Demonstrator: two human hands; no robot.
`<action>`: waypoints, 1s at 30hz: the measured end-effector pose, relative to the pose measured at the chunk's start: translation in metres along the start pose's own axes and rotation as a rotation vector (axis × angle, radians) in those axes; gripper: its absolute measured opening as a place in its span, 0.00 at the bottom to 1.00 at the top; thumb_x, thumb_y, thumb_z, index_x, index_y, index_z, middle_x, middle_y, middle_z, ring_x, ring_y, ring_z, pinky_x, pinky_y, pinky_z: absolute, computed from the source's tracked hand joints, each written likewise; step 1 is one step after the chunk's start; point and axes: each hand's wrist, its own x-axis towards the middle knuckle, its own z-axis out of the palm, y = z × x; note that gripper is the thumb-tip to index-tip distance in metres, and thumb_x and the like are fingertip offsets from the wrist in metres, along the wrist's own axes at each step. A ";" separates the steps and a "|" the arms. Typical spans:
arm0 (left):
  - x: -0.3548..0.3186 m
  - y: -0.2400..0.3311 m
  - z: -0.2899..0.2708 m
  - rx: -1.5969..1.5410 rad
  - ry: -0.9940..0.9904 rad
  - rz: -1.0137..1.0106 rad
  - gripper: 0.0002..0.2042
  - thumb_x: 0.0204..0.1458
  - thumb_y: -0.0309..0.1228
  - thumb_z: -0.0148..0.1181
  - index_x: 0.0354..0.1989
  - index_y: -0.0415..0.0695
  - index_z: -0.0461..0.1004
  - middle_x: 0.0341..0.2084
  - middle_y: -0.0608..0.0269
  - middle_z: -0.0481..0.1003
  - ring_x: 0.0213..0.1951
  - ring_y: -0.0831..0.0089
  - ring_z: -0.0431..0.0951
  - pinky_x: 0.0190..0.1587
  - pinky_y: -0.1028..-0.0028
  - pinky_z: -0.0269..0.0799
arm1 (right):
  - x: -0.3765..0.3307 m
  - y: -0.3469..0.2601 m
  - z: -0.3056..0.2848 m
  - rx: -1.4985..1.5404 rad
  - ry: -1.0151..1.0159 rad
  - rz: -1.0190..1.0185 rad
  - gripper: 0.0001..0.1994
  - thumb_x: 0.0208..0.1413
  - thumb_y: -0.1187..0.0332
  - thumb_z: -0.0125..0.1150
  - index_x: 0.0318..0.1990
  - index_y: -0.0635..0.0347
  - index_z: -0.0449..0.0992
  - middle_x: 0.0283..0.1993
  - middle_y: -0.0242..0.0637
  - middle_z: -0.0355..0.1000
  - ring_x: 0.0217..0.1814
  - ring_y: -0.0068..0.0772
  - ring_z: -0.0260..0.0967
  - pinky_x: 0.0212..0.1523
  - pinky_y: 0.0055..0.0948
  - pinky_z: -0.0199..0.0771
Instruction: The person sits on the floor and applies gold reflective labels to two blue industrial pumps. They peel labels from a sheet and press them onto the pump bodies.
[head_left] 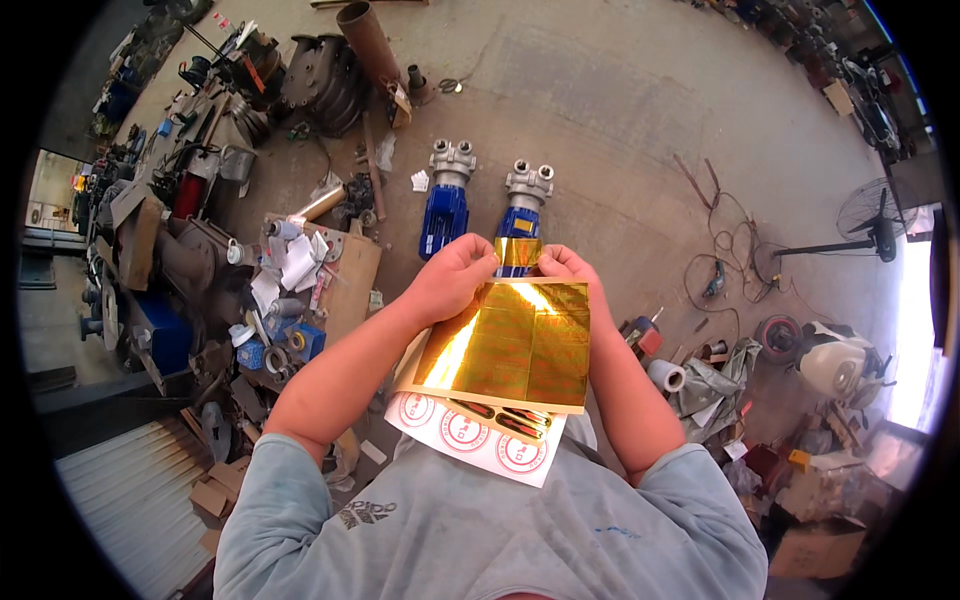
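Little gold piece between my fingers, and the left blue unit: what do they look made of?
The little gold piece: possibly glossy metallised film or foil, given its bright shine. The left blue unit: probably painted metal, judging by its even blue colour; its silvery end likely bare metal, perhaps cast, from its grey sheen.

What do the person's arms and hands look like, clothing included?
The left hand and right hand are bare, with no gloves or wristwear showing. The forearms are uncovered too. Both sleeves are short and pale grey-blue, like the shirt.
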 end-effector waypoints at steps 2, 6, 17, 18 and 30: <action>0.006 -0.014 -0.018 -0.021 0.000 -0.030 0.04 0.73 0.29 0.58 0.45 0.45 0.70 0.29 0.74 0.73 0.30 0.86 0.72 0.32 0.80 0.67 | 0.013 0.017 0.000 0.006 0.021 0.053 0.07 0.76 0.65 0.59 0.45 0.57 0.75 0.38 0.28 0.76 0.37 0.18 0.74 0.39 0.22 0.77; 0.028 -0.062 -0.060 -0.113 -0.018 -0.114 0.03 0.74 0.28 0.56 0.46 0.46 0.68 0.30 0.72 0.75 0.29 0.86 0.73 0.30 0.79 0.68 | 0.057 0.054 -0.004 -0.046 0.029 0.114 0.05 0.75 0.66 0.61 0.46 0.56 0.74 0.40 0.22 0.72 0.39 0.13 0.70 0.41 0.20 0.73; 0.141 -0.278 -0.232 0.079 0.122 -0.141 0.05 0.73 0.27 0.58 0.49 0.43 0.68 0.30 0.71 0.75 0.30 0.87 0.72 0.34 0.78 0.69 | 0.268 0.269 -0.049 -0.021 0.235 0.268 0.08 0.70 0.74 0.67 0.46 0.54 0.71 0.40 0.22 0.72 0.40 0.11 0.69 0.42 0.17 0.72; 0.153 -0.303 -0.249 0.118 0.124 -0.186 0.05 0.72 0.28 0.58 0.48 0.43 0.68 0.29 0.71 0.76 0.30 0.86 0.73 0.35 0.77 0.69 | 0.290 0.289 -0.052 -0.019 0.274 0.302 0.08 0.70 0.73 0.68 0.45 0.53 0.71 0.39 0.21 0.71 0.40 0.11 0.69 0.41 0.17 0.72; 0.335 -0.470 -0.417 0.372 0.092 -0.362 0.06 0.71 0.29 0.59 0.48 0.43 0.70 0.29 0.65 0.80 0.31 0.78 0.80 0.38 0.72 0.74 | 0.521 0.512 -0.125 0.427 0.362 0.100 0.03 0.76 0.70 0.58 0.48 0.59 0.72 0.45 0.38 0.79 0.45 0.26 0.81 0.47 0.27 0.86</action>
